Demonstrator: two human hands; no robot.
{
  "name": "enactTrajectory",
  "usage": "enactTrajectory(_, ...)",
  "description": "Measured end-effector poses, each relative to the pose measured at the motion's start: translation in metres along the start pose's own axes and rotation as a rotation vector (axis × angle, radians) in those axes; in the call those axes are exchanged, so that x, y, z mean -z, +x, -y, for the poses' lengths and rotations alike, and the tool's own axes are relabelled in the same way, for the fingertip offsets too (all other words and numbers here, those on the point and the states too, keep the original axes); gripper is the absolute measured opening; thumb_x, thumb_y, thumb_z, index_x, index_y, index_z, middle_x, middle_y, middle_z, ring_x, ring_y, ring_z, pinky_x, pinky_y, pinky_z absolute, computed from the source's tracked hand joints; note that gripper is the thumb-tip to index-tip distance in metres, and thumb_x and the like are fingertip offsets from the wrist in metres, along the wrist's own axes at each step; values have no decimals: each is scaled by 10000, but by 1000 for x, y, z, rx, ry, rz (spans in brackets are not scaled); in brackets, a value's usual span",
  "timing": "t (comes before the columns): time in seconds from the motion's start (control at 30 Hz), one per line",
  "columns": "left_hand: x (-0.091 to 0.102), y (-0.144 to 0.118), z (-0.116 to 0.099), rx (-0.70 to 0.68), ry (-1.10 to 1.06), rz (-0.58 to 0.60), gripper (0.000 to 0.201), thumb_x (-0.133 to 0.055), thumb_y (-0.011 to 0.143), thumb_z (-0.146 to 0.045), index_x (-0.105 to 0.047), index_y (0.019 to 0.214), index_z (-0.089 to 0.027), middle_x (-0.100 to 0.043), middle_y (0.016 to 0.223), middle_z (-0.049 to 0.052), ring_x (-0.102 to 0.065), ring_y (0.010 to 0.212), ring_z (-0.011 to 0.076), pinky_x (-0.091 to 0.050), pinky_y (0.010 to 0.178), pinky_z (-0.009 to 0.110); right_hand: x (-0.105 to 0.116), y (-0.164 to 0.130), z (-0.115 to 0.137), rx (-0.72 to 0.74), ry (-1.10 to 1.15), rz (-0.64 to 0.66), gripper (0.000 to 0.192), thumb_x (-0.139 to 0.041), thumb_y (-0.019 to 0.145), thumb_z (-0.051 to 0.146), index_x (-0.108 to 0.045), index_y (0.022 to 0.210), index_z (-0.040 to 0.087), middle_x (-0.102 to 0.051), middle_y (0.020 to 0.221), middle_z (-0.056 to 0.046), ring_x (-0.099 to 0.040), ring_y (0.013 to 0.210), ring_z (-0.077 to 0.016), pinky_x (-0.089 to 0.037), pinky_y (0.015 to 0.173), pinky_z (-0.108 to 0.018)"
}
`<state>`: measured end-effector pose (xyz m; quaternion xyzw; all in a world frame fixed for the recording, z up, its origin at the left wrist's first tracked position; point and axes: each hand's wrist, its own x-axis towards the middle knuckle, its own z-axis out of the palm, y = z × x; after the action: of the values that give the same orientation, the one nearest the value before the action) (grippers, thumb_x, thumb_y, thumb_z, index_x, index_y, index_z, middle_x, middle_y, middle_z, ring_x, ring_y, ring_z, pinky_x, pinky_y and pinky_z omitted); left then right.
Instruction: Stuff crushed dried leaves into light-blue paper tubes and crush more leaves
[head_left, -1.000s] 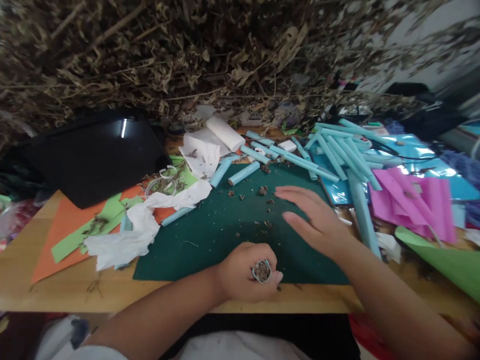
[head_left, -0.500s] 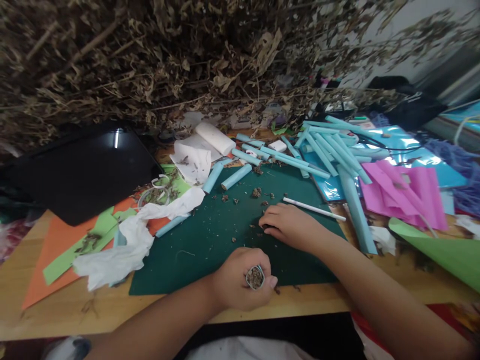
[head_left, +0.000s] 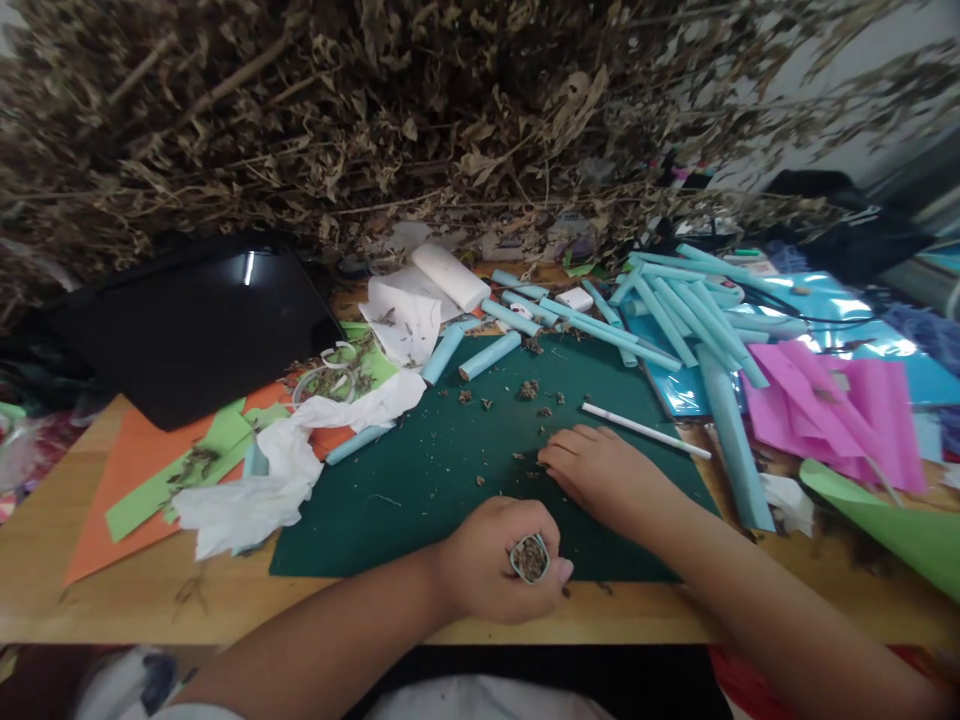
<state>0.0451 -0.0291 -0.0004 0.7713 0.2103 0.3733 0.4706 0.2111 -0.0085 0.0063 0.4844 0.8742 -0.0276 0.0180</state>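
My left hand is closed around an upright light blue paper tube whose open top is packed with dried plant bits. It hovers over the near edge of the dark green cutting mat. My right hand rests on the mat with its fingertips pinched at the crumbs of dried plant scattered there. A thin white stick lies just beyond that hand.
Dried branches overhang the back of the wooden table. A black tablet, white tissue, orange and green paper, several blue paper tubes, pink paper and a green sheet surround the mat.
My right hand pulled back from an open reach over the mat, uncovering the white stick, and now pinches at the crumbs. My left hand kept its hold on the tube.
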Motion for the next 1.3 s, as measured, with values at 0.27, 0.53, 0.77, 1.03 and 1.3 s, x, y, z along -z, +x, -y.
enactTrajectory(0.27,1,1,-2,10,-9,-9,158,-478,632,-183,-343,550,-175,-372,425,-51,-337,387,51,-305,410,181,-5,0,0,-23,66,-38,131,-439,772,106,-550,734,162,-537,734,-42,-470,692,-171,-320,605,-287)
enactTrajectory(0.53,0,0,2,28,-73,10,144,-483,613,-186,-354,550,-170,-358,419,-63,-323,373,38,-285,372,154,38,-16,25,72,670,-465,86,-454,784,136,-504,812,199,-535,794,-10,-502,753,-107,-415,630,-215)
enactTrajectory(0.77,1,-4,9,79,50,159,86,-515,576,-210,-449,557,-159,-526,548,-17,-512,563,93,-432,569,187,48,-22,55,300,602,-465,109,-489,768,145,-495,858,206,-566,833,-5,-479,718,-140,-396,647,-294)
enactTrajectory(1.03,0,-5,11,62,29,82,199,-539,576,-307,-388,567,-178,-475,499,-31,-508,500,104,-409,492,195,50,-26,53,341,448,-439,107,-491,746,128,-503,837,182,-563,824,-22,-462,709,-163,-395,625,-330)
enactTrajectory(1.3,-1,-2,10,9,-18,54,312,-468,630,-448,-314,554,-187,-323,451,-55,-364,412,72,-327,422,191,51,-26,52,400,446,-514,136,-487,712,127,-508,841,165,-541,783,-40,-436,696,-167,-389,592,-344)
